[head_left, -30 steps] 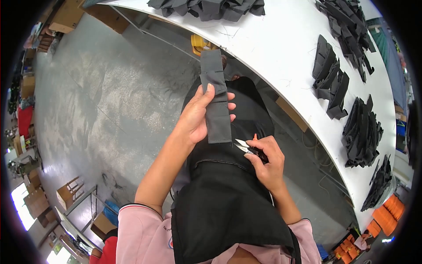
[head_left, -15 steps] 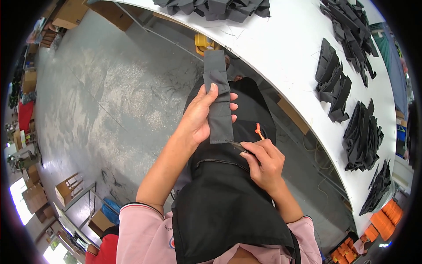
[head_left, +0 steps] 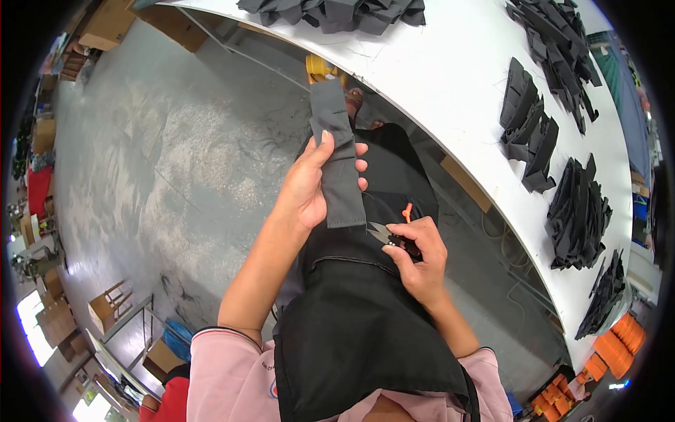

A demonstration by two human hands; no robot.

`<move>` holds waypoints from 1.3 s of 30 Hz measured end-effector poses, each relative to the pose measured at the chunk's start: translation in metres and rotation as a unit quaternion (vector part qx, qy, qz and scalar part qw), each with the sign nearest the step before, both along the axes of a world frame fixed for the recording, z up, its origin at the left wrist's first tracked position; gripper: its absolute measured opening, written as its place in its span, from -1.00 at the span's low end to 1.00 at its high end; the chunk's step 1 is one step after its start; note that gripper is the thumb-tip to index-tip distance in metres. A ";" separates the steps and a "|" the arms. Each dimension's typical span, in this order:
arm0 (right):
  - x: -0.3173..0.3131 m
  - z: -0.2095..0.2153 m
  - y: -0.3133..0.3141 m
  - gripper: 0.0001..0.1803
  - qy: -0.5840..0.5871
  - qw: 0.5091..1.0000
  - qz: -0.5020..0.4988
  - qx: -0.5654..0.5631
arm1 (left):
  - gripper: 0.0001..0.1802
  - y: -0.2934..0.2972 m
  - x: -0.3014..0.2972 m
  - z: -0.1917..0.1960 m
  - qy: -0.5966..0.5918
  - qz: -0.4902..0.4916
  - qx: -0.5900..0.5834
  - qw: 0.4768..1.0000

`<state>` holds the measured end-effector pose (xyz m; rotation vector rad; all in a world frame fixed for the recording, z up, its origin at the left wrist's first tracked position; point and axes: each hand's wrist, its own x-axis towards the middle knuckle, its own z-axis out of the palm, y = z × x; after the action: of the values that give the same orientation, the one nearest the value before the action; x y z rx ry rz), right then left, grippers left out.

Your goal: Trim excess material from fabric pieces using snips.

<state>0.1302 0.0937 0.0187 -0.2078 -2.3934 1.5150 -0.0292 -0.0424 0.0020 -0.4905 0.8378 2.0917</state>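
Head view shows your black apron point(head_left: 351, 337) low in the middle of the frame, with pink sleeves point(head_left: 225, 366) at the bottom edge. Just above it, your right hand point(head_left: 418, 257) is closed around small snips point(head_left: 383, 233), fingers curled on the handle. The blades point to the upper left, toward the lower edge of the strip. An orange piece point(head_left: 406, 211) sticks up from this hand; I cannot tell what it is.

Your left hand point(head_left: 313, 186) holds a long grey fabric strip point(head_left: 337, 158) in the centre of the frame, thumb on the front and fingers wrapped behind. I think you hold it upright and flat so that its lower edge meets the snips and you can see its face well.

Behind the hands, on the left of the frame, is a grey concrete floor point(head_left: 155, 162), with cardboard boxes point(head_left: 105, 28) at the upper left and a wooden stool point(head_left: 105, 309) at the lower left. A white table point(head_left: 450, 77) curves across the upper right. On it lie piles of black fabric pieces point(head_left: 576, 211), one at the top centre and several along the right side. Orange things point(head_left: 619, 344) stand at the lower right.
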 end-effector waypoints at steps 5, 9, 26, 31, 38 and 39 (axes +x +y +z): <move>-0.005 -0.001 -0.004 -0.70 -0.034 0.999 -0.002 -0.025 | -0.71 0.000 0.001 0.001 -0.018 0.007 0.017 1.000; -0.005 -0.004 -0.006 -0.71 -0.023 0.997 -0.001 -0.070 | -0.70 -0.002 0.002 -0.005 -0.027 0.007 0.035 0.999; 0.003 -0.005 -0.016 -0.71 -0.034 0.991 -0.034 -0.126 | -0.65 0.000 0.006 -0.010 -0.049 0.001 0.071 0.996; 0.002 -0.004 -0.016 -0.74 -0.053 0.986 -0.036 -0.155 | -0.68 -0.001 0.005 -0.013 -0.060 0.002 0.092 0.994; 0.002 -0.003 -0.017 -0.77 -0.086 0.973 -0.038 -0.209 | -0.66 0.000 0.008 -0.007 -0.038 0.016 0.061 0.997; 0.001 -0.003 -0.016 -0.77 -0.098 0.973 -0.050 -0.202 | -0.67 0.002 0.008 -0.004 -0.026 0.009 0.047 0.999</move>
<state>0.1314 0.0780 0.0159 -0.5813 -2.1455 1.9994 -0.0214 -0.0406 -0.0023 -0.5011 0.7054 2.1155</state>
